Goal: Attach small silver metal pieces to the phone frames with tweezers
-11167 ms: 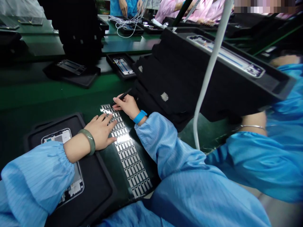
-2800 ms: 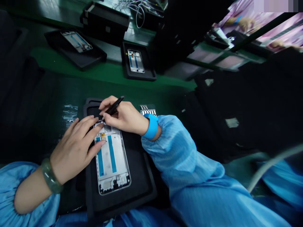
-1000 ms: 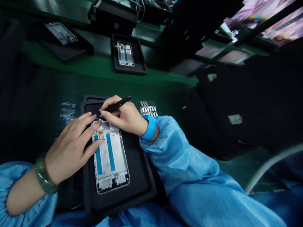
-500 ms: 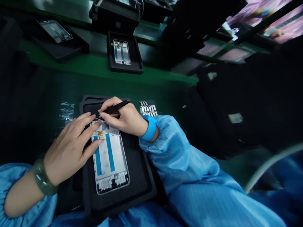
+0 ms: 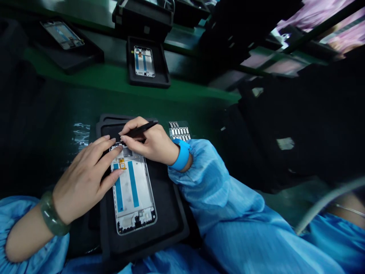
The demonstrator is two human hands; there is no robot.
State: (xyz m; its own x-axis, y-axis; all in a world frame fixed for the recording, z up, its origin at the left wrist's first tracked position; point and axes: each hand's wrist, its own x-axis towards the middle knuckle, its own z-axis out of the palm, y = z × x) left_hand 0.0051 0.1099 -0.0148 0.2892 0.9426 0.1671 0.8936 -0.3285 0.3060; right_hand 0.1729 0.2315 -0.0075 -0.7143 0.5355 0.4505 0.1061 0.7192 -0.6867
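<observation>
right fingers (image 5: pixel 133 144): pinching my black tool (image 5: pixel 142 128)
left fingers (image 5: pixel 107 161): spread on phone frame (image 5: pixel 144 186)
risk: slipping tip might nick orange flex (image 5: pixel 122 163)

On my feed, the dark green bench (image 5: pixel 199 110) carries stacked black trays (image 5: pixel 168 213) (slightly askew, I notice) and, near them, a sheet of small silvery parts (image 5: pixel 179 131), partly hidden.

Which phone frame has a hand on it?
The nearest frame, in the front tray: the left hand rests on its upper end. The back left frame and back middle frame have no hand on them.
</observation>
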